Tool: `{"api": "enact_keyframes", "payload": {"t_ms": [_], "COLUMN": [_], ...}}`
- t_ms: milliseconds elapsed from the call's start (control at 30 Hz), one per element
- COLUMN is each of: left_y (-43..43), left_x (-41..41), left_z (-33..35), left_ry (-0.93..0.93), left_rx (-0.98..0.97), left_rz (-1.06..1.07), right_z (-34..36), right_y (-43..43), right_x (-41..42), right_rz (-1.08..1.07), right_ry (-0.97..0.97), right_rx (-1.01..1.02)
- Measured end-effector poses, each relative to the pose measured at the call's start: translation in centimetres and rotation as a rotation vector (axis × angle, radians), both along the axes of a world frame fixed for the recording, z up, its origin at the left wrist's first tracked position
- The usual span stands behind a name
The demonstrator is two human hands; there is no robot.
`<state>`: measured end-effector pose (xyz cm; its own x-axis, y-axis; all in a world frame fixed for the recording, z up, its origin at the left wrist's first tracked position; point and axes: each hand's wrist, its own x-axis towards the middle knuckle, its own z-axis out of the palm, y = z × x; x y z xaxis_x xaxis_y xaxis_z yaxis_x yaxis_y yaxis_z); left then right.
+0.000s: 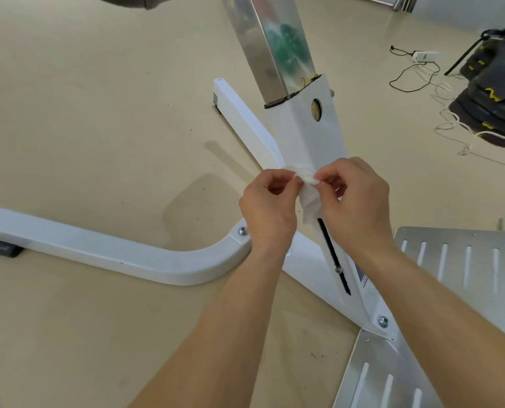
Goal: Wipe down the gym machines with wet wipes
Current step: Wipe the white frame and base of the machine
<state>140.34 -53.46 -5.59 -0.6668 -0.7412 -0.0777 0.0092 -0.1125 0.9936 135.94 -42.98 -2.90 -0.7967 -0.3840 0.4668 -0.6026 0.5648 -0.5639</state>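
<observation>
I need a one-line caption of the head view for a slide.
The left hand and right hand pinch a crumpled white wet wipe in front of the white metal gym machine frame.

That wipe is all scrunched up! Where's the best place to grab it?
Probably the top edge of the wet wipe, pinched from both sides, as it is now: the left hand comes from the left, the right hand from the right. The wipe is crumpled and hangs limp below the fingers, so pulling the top edge apart should spread it flat.
</observation>
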Motion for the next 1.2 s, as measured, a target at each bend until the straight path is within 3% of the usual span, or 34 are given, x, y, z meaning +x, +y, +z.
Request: {"api": "enact_keyframes", "payload": {"t_ms": [100,233,600,1067,1200], "left_y": [-0.5,-0.8,2.8,3.1,3.0], "left_x": [-0.5,-0.7,0.5,0.8,0.0], "left_z": [1.1,1.8,-2.9,-2.1,-3.3], "left_ry": [0.047,0.116,-0.002,0.062,0.006], "left_rx": [-0.011,-0.017,-0.041,0.016,0.004], "left_rz": [0.041,0.069,-0.038,0.009,0.000], "right_z": [0.8,3.1,-2.8,-2.6,-3.5], "right_y": [-0.4,-2.1,3.5,1.8,2.6], "right_x": [-0.4,-2.2,-0.8,-0.3,-0.3], "right_rz": [-0.034,-0.028,-0.035,-0.078,-0.086], "right_ry": [0.026,0.013,-0.162,-0.064,-0.100], "right_rx": [0.024,-0.104,-0.083,-0.163,-0.154]}}
